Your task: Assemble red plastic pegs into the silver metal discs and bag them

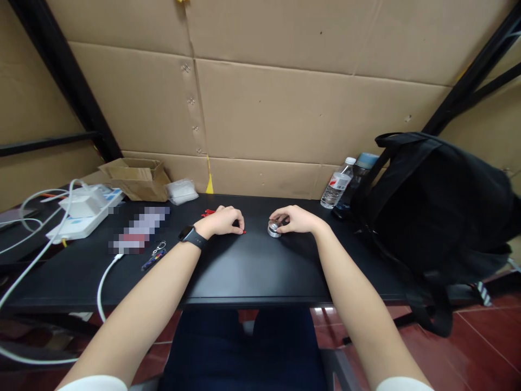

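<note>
My left hand [224,220], with a black watch [192,237] on its wrist, is closed with the fingertips down by the black table top. A small red piece [244,232] shows at the fingertips; its kind is too small to make out. Several thin red pieces [208,213] lie just behind that hand, partly covered by it. To the right, the thumb and fingers of my right hand [300,219] curl around a small round silver metal container [274,228] standing on the table. The hand hides part of it.
A black backpack [443,201] fills the right side, beside a water bottle [337,183] and a blue-capped bottle [366,161]. At left are a power strip [87,220] with white cables, a cardboard box [140,179], a plastic packet [182,191] and a keychain [154,256].
</note>
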`<state>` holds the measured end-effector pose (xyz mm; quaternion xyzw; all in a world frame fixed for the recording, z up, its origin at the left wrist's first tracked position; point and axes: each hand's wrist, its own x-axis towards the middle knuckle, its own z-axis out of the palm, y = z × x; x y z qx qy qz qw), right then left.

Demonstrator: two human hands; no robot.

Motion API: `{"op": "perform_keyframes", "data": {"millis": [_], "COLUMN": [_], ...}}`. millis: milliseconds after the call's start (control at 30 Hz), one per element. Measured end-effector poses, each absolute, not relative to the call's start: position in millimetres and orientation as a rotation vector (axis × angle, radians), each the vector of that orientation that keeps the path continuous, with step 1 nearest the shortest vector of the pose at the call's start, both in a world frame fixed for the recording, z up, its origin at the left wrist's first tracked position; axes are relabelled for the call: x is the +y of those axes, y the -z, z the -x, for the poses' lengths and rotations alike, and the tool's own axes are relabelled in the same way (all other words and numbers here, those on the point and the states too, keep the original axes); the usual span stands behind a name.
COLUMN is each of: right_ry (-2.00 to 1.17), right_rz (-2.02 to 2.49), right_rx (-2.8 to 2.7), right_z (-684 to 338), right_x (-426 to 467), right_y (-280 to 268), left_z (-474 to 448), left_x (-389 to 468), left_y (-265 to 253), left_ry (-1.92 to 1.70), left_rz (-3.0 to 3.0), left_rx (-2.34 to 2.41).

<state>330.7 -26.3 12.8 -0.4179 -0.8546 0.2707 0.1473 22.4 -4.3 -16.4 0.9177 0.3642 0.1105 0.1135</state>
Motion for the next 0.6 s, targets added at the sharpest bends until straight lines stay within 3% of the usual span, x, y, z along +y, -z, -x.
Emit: {"op": "perform_keyframes", "data": {"millis": [233,600], "right_ry": [-0.781,-0.6], "right_rz": [1.163,1.133], "right_rx": [-2.449,-2.318], "right_z": [-326.9,-318.3], "right_x": [-28.8,-31.0], "right_y": [-14.4,-14.1], "left_z": [-32.7,-44.0], "left_x": [-9.3,-18.8], "left_y": [21.9,8.2], "left_ry": [-0.303,-0.764], "left_rz": [-2.798,-2.613], "left_rx": [1.044,1.017]}}
